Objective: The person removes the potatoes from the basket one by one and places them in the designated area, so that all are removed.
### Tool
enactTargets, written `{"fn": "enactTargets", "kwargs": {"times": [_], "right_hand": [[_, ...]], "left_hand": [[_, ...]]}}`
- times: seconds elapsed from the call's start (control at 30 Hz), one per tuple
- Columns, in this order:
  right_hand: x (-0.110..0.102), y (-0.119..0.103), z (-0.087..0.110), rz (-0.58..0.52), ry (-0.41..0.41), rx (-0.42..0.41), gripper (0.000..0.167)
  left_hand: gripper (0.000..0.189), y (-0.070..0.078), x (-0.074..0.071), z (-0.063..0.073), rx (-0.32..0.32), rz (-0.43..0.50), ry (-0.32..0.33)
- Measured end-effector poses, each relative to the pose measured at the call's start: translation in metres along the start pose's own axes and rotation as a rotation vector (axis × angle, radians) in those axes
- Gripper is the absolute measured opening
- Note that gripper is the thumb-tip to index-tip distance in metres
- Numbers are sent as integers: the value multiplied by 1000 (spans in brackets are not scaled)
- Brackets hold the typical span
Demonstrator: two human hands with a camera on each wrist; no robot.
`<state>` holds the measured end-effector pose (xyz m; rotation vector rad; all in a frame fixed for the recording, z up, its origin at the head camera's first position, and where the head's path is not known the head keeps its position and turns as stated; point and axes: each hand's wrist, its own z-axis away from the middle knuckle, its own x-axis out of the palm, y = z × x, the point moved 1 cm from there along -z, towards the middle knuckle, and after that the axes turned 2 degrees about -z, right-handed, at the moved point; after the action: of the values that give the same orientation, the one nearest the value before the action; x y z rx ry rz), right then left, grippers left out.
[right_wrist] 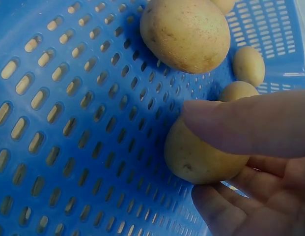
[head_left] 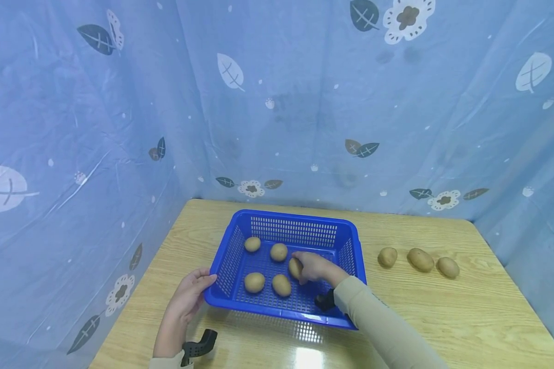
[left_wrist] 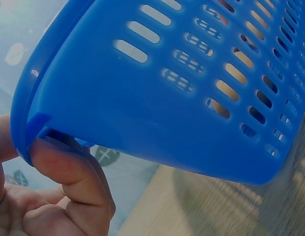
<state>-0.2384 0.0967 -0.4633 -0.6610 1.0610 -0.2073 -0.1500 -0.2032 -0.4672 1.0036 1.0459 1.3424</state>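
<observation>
- Head view: the blue basket [head_left: 300, 217] stands on the wooden table [head_left: 411, 312] in front of me, with five potatoes in it, counting the one at my right hand [head_left: 315, 266].
- Of the other four, two potatoes lie toward the back, one at the left [head_left: 252, 244] and one beside it [head_left: 279, 252]; two lie nearer me [head_left: 254, 282] [head_left: 281, 285].
- My right hand reaches into the basket, thumb and fingers part-closed around the fifth potato [head_left: 295, 268], gripping it from opposite sides. It sits between my thumb and fingers, low over the slotted floor; I cannot tell whether it touches.
- My left hand [head_left: 191, 297] pinches the basket's rim near its front left corner.
- Three more potatoes [head_left: 420, 260] lie in a row on the table, right of the basket.
</observation>
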Motion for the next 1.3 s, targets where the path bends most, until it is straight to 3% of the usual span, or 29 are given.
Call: {"fn": "enactTargets", "kwargs": {"times": [0.67,1.3], "right_hand": [[2,1,-2,49,23,-4,74],[-1,0,-1,95,63,-63,71]], "left_hand": [[31,0,0,0,-3,-1,6],[32,1,1,0,-3,-10,2]]}}
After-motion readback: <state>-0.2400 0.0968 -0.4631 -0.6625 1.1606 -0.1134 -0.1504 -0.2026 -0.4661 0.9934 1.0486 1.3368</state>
